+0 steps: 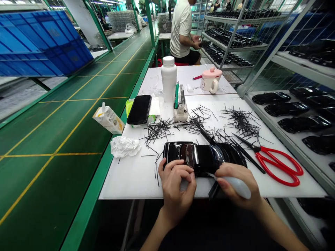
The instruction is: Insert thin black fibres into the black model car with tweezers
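Observation:
A glossy black model car body (202,153) lies on the white table in front of me. My left hand (178,183) has its fingers bent over the near left side of the car, thumb and forefinger pinched at its lower edge. Whether something tiny sits in that pinch is hidden. Closed in my right hand (239,183) is a tool with a rounded white handle (239,187), its thin tip touching or close to the car's near edge. A dark flat piece (214,190) shows under the tool. Red-handled scissors (280,165) lie to the right.
Loose thin black strips (242,120) are scattered behind the car. Farther back stand a white bottle (169,78), a phone (139,109) and a lidded pink cup (210,80). A green conveyor (78,115) runs at left; racks of car bodies (300,123) stand at right. A person sits beyond.

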### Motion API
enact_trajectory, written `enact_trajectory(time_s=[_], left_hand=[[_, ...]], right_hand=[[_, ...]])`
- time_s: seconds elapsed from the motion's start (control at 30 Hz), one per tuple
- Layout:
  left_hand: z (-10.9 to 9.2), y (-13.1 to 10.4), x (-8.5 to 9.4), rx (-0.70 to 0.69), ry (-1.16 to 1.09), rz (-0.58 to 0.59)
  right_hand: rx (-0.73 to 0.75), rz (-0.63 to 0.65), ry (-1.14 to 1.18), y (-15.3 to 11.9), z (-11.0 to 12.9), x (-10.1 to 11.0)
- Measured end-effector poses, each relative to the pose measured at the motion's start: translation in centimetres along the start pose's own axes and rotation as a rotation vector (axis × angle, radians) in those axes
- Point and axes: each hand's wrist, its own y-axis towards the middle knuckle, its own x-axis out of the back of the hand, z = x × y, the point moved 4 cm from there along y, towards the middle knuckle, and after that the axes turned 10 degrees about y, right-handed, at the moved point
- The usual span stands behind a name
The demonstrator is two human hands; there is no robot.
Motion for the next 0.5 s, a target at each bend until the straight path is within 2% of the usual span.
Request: enact_trajectory(time_s=[0.13, 0.27, 0.4, 0.5], left_hand=[[0.0, 0.0, -0.1, -0.010, 0.005, -0.002], [-0.1, 0.1, -0.1, -0.020, 0.015, 0.006], [0.0, 0.0, 0.0, -0.021, 0.024, 0.010], [0.2, -0.1, 0.0, -0.038, 0.038, 0.019]], right_hand=[[-0.001, -0.011, -0.001, -0.1, 0.0, 0.2], [-0.051, -0.081, 0.088, -1.2, -0.6, 0.6], [-0.196, -0.319, 0.270, -3.0, -1.5, 1.7], [-0.238, -0.558, 0.355, -3.1, -1.6, 4.2]])
